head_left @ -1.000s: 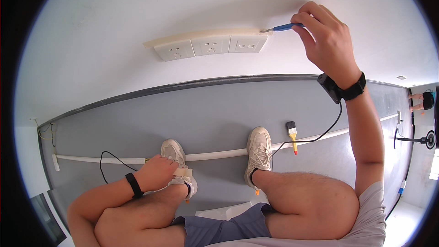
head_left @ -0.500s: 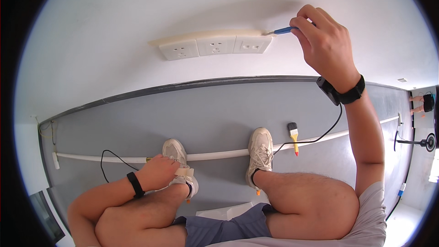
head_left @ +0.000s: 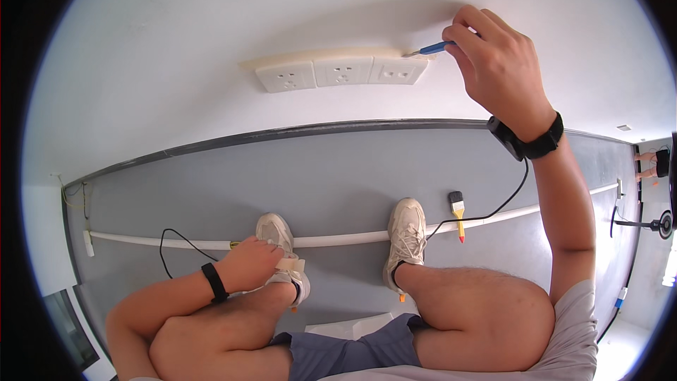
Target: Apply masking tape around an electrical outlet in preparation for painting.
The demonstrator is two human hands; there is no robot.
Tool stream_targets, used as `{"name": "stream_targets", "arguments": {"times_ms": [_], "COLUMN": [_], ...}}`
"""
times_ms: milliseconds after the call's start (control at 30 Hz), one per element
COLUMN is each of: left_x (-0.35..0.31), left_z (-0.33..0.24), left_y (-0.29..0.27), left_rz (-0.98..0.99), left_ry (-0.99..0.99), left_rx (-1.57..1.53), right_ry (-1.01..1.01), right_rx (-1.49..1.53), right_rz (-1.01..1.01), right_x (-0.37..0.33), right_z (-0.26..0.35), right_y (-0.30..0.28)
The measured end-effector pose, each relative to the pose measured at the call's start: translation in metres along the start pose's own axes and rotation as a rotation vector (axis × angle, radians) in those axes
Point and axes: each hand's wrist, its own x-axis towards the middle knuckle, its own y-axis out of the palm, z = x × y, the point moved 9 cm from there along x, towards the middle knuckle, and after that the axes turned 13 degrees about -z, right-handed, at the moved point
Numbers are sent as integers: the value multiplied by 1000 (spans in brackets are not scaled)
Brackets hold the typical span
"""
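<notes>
My right hand [head_left: 493, 63] pinches a blue-handled craft knife [head_left: 434, 48], its thin metal blade pointing left. The blade tip meets the top edge of the rightmost of three joined white socket plates [head_left: 343, 72] on the white wall. Along the top of those plates runs a pale yellow strip [head_left: 310, 55] that looks like masking tape. Low on the left, my left hand [head_left: 248, 264] rests over my left shoe, fingers curled around a beige piece that looks like a roll of masking tape [head_left: 293, 264], partly hidden by the hand.
On the grey floor, a yellow-handled paintbrush [head_left: 457, 215] lies across a long white pipe or trunking [head_left: 338, 240]. Black cables [head_left: 486, 219] trail near both my arms. A dark skirting strip [head_left: 338, 125] lines the wall's foot. A black fan [head_left: 659, 224] stands far right.
The knife tip has moved a little left along the top edge of the right socket plate. My view has shifted slightly; my left hand stays in place over the shoe.
</notes>
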Motion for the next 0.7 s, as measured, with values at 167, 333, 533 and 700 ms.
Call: {"name": "stream_targets", "arguments": {"times_ms": [167,333,533,700], "left_x": [-1,-2,1,0], "left_z": [1,0,-1,-1], "left_y": [-2,-1,-1,1], "left_rz": [-20,-27,-29,-36], "left_ry": [-3,-15,-12,-4], "left_rx": [-2,-20,2,10], "right_ry": [6,-16,-41,-63], "right_rx": [9,25,39,30], "right_rz": [-1,-41,-54,-49], "right_x": [1,12,25,28], "right_z": [3,15,25,34], "right_y": [0,0,5,11]}}
